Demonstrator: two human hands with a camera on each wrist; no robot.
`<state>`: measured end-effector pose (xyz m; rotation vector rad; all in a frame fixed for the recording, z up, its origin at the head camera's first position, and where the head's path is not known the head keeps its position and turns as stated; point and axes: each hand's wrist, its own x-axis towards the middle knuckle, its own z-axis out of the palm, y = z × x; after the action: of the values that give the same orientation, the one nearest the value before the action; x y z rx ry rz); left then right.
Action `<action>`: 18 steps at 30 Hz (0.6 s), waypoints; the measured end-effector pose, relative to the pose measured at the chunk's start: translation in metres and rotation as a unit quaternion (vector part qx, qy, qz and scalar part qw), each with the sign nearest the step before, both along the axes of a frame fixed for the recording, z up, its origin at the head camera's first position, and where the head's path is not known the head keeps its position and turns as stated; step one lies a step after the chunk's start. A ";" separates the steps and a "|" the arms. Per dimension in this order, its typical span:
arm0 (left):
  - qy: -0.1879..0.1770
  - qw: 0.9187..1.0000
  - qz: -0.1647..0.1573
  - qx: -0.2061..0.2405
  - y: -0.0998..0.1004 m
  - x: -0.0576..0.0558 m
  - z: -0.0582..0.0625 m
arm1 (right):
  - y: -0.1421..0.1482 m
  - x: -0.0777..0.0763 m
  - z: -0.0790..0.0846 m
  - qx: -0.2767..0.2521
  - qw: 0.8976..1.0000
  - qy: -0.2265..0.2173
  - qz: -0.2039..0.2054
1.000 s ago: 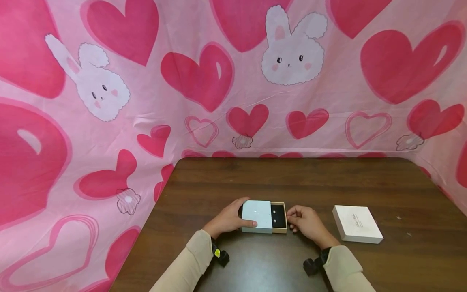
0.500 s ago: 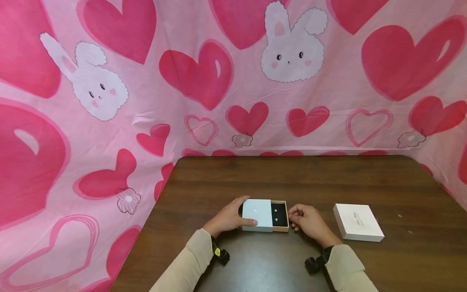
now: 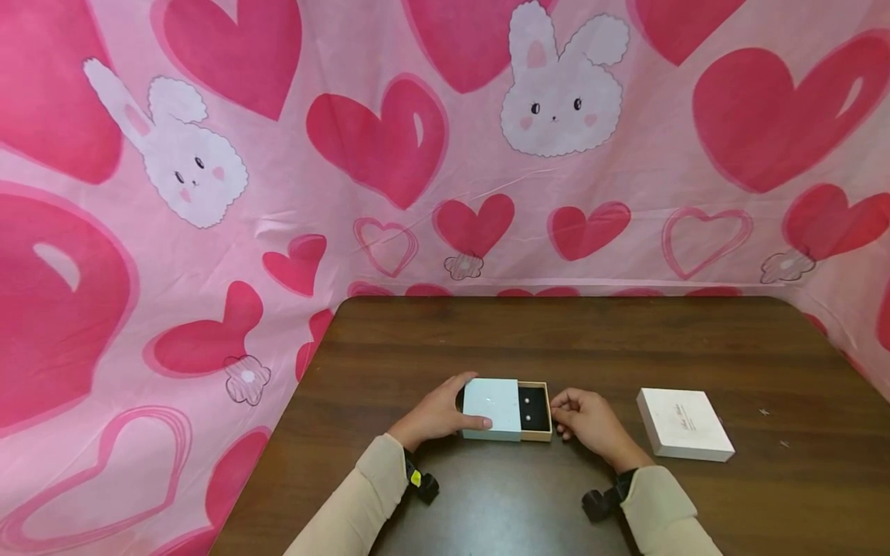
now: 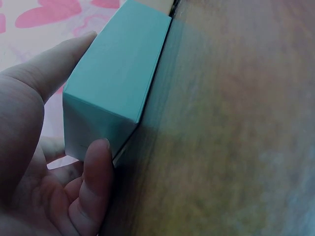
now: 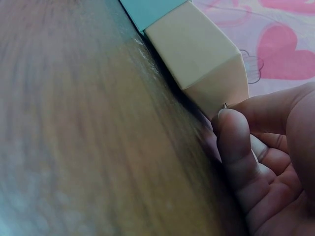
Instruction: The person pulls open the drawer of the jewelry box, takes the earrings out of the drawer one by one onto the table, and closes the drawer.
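Your left hand (image 3: pixel 436 415) grips the light blue cover (image 3: pixel 492 408) of a small drawer-style box at its left end, the thumb lying over the near part of the top and the fingers reaching round to the far left corner. In the left wrist view, one curled finger bears on the end face of that cover while another digit runs along its side. The box rests flat on the brown table (image 3: pixel 556 340) between your two hands, and its tan inner tray (image 3: pixel 536 436) sticks partway out of the right end of the cover, towards your right hand (image 3: pixel 587 421). There your thumb and forefinger are brought together right at the tray's end face; the right wrist view shows them pinching a small dark piece (image 5: pixel 225 105), too tiny to make out further. The exposed part of the tray shows a black insert (image 3: pixel 538 409) with two small pale beads (image 3: pixel 527 401) on it, one farther from you than the other, both between your hands. A white box (image 3: pixel 684 425) with lettering on top lies to the right of your right hand, apart from it, and two tiny pale bits (image 3: pixel 764 411) lie on the table beyond that.
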<state>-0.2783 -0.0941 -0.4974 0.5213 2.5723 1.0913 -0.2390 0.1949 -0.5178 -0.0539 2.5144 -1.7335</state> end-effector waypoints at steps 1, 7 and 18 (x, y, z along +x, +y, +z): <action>0.000 1.000 0.000 0.000 0.000 0.000 0.000 | 0.000 0.000 0.000 0.001 1.000 0.001 0.000; 0.001 1.000 0.001 -0.001 0.000 0.000 0.000 | 0.000 0.001 0.000 0.003 1.000 0.001 -0.001; 0.009 1.000 -0.003 0.003 0.000 0.001 0.000 | 0.001 0.002 0.003 -0.013 1.000 -0.009 0.006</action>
<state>-0.2774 -0.0939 -0.4969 0.5422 2.5833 1.0971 -0.2370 0.1962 -0.5149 -0.0544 2.4741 -1.7557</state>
